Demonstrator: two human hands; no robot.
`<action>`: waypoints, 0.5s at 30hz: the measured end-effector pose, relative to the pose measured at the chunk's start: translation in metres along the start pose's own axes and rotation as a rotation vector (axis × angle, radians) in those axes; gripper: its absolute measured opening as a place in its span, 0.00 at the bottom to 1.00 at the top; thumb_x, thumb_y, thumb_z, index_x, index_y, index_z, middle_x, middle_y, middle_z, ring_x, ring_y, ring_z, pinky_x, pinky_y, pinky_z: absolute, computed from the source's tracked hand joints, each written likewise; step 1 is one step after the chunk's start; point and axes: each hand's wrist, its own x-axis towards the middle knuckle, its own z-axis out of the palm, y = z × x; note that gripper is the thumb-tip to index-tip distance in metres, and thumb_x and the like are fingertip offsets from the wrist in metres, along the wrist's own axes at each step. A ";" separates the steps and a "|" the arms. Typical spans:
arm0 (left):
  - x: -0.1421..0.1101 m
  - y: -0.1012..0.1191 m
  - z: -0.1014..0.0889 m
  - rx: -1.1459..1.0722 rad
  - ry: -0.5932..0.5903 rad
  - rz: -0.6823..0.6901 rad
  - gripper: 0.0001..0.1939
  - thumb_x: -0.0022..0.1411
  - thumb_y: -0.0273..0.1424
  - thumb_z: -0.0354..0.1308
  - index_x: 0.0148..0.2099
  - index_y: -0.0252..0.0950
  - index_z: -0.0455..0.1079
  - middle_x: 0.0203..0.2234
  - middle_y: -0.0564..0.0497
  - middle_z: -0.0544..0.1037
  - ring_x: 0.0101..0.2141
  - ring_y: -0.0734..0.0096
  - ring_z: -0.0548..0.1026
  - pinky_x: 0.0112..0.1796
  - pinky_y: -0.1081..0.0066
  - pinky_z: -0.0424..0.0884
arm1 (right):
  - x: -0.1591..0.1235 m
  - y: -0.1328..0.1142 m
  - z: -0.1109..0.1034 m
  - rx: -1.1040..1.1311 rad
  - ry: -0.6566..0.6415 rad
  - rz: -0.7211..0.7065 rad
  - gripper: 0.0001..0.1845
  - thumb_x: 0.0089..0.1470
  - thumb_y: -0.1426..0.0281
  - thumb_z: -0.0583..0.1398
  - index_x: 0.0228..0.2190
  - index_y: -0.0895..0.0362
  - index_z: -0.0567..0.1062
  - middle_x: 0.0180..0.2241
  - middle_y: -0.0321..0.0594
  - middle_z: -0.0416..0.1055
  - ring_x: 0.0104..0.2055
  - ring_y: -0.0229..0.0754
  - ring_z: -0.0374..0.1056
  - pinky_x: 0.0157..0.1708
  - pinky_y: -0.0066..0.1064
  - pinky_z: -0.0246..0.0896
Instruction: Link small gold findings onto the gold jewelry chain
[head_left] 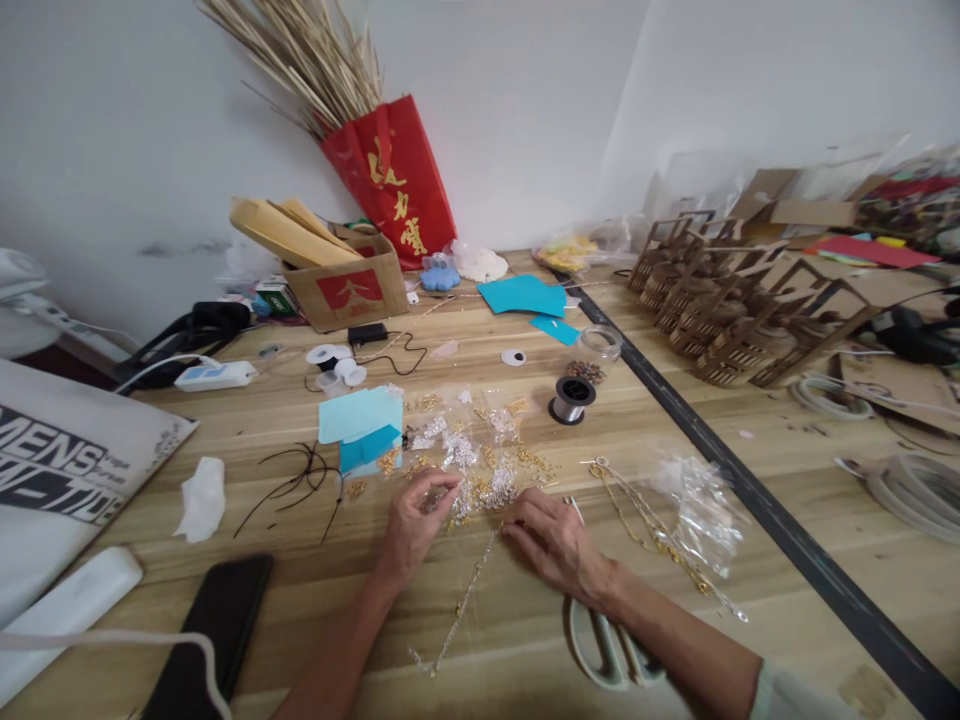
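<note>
A thin beaded strand (474, 590) runs from the fingertips of my right hand (556, 545) down toward the front of the table and bends near its lower end. My right hand is closed on its upper end. Just left of a loose pile of silver beads (499, 487), my left hand (418, 515) has thumb and forefinger pinched together; anything between them is too small to make out. Gold beads (532, 462) lie scattered around the silver ones. Beneath my right forearm rest white-handled scissors (600, 640), partly covered by the arm.
Gold chains (645, 520) and a clear plastic bag (701, 505) lie to the right. A wire spool (572, 400) and a glass jar (596, 350) stand behind the beads. At front left is a black phone (214, 630); wooden lantern-like frames (720, 300) crowd the back right.
</note>
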 end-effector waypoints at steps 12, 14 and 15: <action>-0.005 0.014 0.008 -0.342 -0.070 -0.332 0.03 0.48 0.27 0.65 0.29 0.34 0.77 0.28 0.50 0.79 0.32 0.69 0.76 0.37 0.72 0.72 | 0.001 0.000 0.001 0.016 0.016 0.006 0.07 0.61 0.74 0.53 0.33 0.56 0.71 0.31 0.40 0.70 0.32 0.39 0.65 0.31 0.29 0.59; -0.005 0.015 0.008 -0.341 -0.079 -0.332 0.02 0.48 0.27 0.65 0.28 0.34 0.76 0.27 0.50 0.79 0.32 0.69 0.76 0.37 0.72 0.72 | 0.001 0.000 0.000 0.013 0.028 0.006 0.07 0.61 0.74 0.53 0.33 0.56 0.70 0.31 0.40 0.69 0.31 0.39 0.65 0.30 0.29 0.58; -0.006 0.016 0.009 -0.342 -0.087 -0.329 0.02 0.48 0.27 0.65 0.28 0.34 0.76 0.27 0.50 0.79 0.32 0.69 0.76 0.37 0.72 0.71 | 0.001 0.000 0.000 0.012 0.030 0.007 0.07 0.61 0.74 0.53 0.32 0.56 0.70 0.31 0.40 0.69 0.31 0.38 0.64 0.30 0.29 0.58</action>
